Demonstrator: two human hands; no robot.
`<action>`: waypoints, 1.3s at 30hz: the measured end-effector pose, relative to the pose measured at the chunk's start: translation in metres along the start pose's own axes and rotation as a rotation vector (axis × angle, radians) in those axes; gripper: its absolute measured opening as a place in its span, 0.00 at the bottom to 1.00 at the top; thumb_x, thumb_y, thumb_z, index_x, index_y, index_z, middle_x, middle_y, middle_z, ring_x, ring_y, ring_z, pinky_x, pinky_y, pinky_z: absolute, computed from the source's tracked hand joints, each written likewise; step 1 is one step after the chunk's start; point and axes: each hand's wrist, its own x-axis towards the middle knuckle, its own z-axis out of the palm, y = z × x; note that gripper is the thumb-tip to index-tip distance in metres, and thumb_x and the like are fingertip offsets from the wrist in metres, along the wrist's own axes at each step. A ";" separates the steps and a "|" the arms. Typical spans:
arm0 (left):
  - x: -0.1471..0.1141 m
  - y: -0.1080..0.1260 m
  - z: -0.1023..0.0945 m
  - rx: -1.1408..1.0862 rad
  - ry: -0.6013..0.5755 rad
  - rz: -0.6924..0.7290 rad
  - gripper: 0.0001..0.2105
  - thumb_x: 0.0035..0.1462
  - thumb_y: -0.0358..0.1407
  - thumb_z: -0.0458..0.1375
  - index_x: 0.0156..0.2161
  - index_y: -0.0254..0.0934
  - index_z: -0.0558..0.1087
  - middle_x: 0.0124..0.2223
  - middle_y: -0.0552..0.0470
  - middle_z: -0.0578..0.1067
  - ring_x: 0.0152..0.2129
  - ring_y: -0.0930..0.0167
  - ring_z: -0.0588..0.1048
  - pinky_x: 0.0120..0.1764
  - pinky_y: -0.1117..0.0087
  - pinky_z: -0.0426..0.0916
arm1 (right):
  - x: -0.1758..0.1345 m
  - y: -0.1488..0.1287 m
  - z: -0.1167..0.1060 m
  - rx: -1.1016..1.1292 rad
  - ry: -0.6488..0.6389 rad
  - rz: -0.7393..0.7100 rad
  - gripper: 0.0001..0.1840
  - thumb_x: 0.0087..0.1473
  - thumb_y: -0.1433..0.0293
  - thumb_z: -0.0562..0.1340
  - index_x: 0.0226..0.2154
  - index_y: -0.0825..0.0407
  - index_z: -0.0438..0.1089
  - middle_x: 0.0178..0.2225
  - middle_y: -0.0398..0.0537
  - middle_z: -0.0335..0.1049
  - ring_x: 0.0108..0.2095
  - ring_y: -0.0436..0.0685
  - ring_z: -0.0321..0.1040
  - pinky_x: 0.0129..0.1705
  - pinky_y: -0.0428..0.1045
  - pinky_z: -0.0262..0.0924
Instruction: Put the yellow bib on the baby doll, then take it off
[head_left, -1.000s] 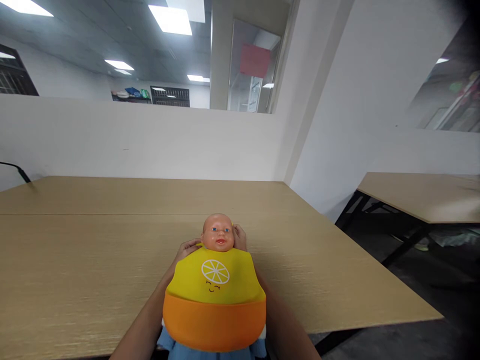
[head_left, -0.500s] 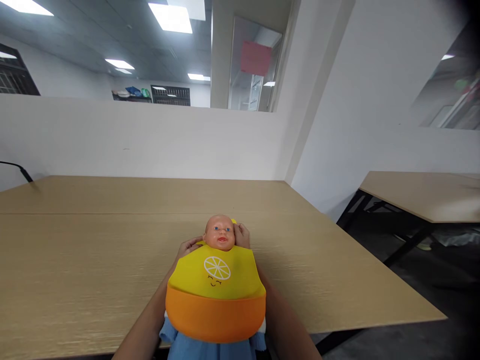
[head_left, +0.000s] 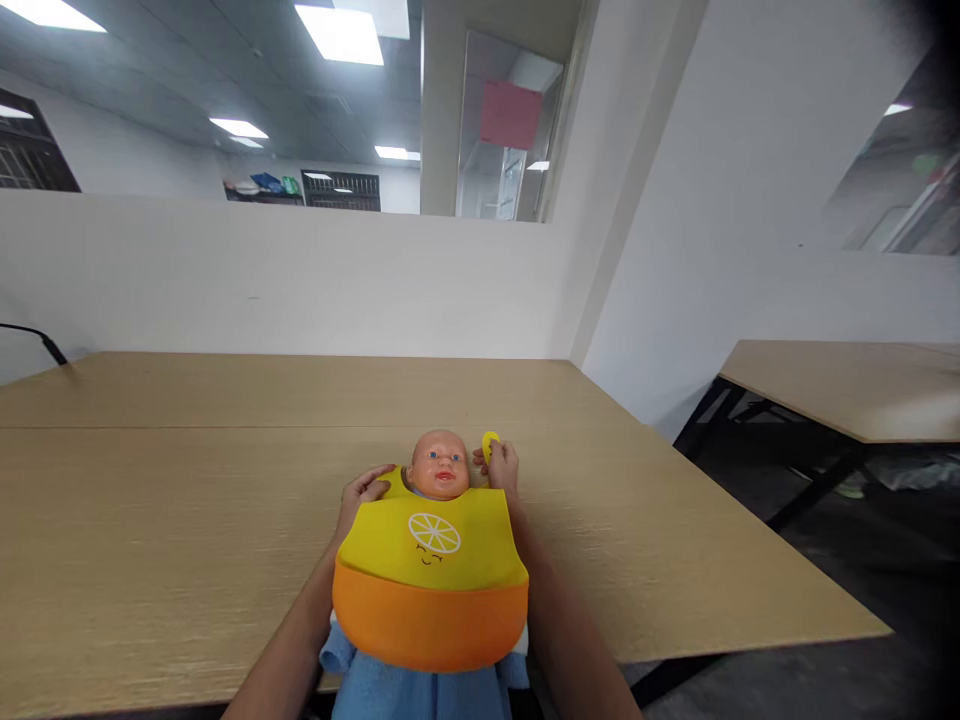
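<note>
A baby doll [head_left: 441,462] in blue clothes [head_left: 420,698] lies face up at the table's near edge. Over its chest is a yellow bib [head_left: 382,535] with an orange pocket, a white citrus slice and a small smiling face. My left hand [head_left: 364,490] pinches the bib's neck strap beside the doll's head, on the left. On the right, my right hand [head_left: 501,466] grips the other strap, whose rounded yellow end sticks up above the fingers. Both straps are apart from the doll's neck, and a bit of blue collar shows under its chin.
The wooden table [head_left: 187,540] spreads around the doll and meets a white wall [head_left: 337,285] at the back. A black cable [head_left: 51,347] sits at the far left. To the right, past a gap, stands a second table [head_left: 840,385] with black legs.
Both hands have moved outward from the doll's neck, drawing the bib straps apart. The right strap's end now stands clear of the head. The bib's pocket has shifted slightly up.
</note>
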 end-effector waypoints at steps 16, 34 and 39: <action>-0.036 0.088 0.002 -0.003 -0.194 0.253 0.17 0.43 0.42 0.68 0.38 0.34 0.76 0.37 0.46 0.80 0.34 0.68 0.77 0.34 0.72 0.70 | -0.045 -0.122 -0.029 0.158 -0.443 -0.128 0.18 0.41 0.58 0.71 0.30 0.52 0.70 0.26 0.42 0.65 0.19 0.43 0.51 0.16 0.42 0.43; -0.112 0.116 0.019 0.380 -0.232 0.627 0.18 0.59 0.38 0.57 0.55 0.41 0.67 0.54 0.47 0.74 0.51 0.68 0.73 0.55 0.65 0.67 | -0.102 -0.195 -0.012 -0.231 -0.745 -0.357 0.12 0.45 0.63 0.69 0.28 0.51 0.69 0.33 0.45 0.69 0.34 0.51 0.66 0.29 0.44 0.67; -0.135 0.091 -0.021 0.250 -0.029 0.468 0.13 0.57 0.41 0.58 0.46 0.39 0.74 0.48 0.47 0.78 0.47 0.67 0.75 0.51 0.66 0.69 | -0.082 -0.237 -0.045 -0.276 -0.576 -0.483 0.14 0.42 0.62 0.71 0.28 0.52 0.70 0.32 0.46 0.71 0.27 0.48 0.65 0.17 0.40 0.56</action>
